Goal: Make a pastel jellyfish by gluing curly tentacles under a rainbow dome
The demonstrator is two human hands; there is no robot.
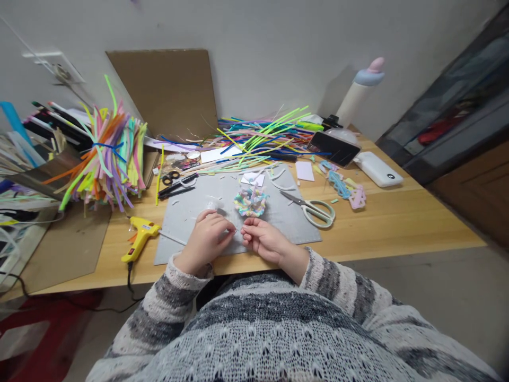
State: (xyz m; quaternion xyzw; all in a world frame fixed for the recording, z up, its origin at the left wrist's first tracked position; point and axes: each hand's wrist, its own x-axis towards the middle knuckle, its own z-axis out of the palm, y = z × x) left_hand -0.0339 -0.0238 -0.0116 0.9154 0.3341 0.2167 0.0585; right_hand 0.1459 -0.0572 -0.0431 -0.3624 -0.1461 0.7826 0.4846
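My left hand (210,236) is over the front of the grey mat (186,212), its fingers curled and thumb and fingertips drawn together. Facing it, my right hand (263,240) pinches with thumb and forefinger. Something tiny and pale seems to lie between the two sets of fingertips, too small to name. Just beyond my right fingertips sits a pastel multicoloured fuzzy piece (250,200), like a bowl or flower of pipe cleaners. Behind my left hand is a small clear plastic item (213,203). Scissors with pale handles (316,211) lie to the right of my right hand.
A yellow glue gun (140,237) lies left of the mat, its cord over the table edge. A bundle of pipe cleaners (113,154) stands behind it. Loose pipe cleaners (266,135) cover the back. At right are a phone (334,148) and a white power bank (379,168).
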